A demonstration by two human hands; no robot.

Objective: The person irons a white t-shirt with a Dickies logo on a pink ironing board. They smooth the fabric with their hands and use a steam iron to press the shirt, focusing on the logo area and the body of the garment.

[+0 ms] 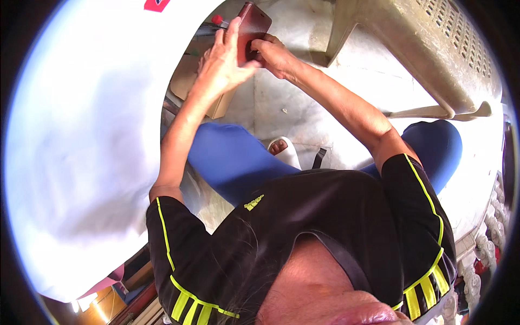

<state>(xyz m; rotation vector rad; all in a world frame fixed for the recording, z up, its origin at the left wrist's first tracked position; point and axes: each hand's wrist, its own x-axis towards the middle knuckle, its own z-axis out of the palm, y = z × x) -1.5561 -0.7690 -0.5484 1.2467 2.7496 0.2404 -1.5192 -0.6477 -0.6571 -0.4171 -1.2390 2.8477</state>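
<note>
In both hands, out in front of me at the top of the head view, is a dark red smartphone [252,23], or a phone in a folding case. My left hand [221,62] grips its left edge, fingers up along the side and thumb across the lower end. From the right, my right hand [275,56] closes on the lower right side, fingers curled at the edge. The phone tilts with its upper end to the right. Its screen cannot be made out from here.
A large white surface [86,135] fills the left side. At upper right stands a beige plastic chair [401,49] with a perforated part. Below my left hand is a cardboard box [219,105]; a small red object [217,19] lies by the phone. Tiled floor [281,114] shows beneath.
</note>
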